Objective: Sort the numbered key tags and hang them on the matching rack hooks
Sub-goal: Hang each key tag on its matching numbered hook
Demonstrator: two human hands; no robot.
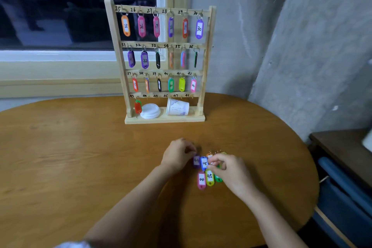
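Note:
A wooden key rack [120, 50] stands at the table's far side, its hooks numbered 25 to 48. Tags hang on hooks 25 to 43; the last is a red tag [138, 107]. Several loose tags lie in a cluster near me: a purple tag [196, 161], a blue tag marked 45 [204, 163], a pink tag marked 44 [201, 180] and a yellow-green tag marked 45 [209, 177]. My left hand [178, 154] pinches the ring of the purple tag. My right hand [229, 171] pinches a tag at the cluster's right side and hides part of a green tag [217, 179].
A stack of white lids [150, 111] and a tipped paper cup [178, 107] lie on the rack's base. The round wooden table [80, 157] ends close on the right, where a dark cabinet [342, 147] and blue cushions stand. A window is behind the rack.

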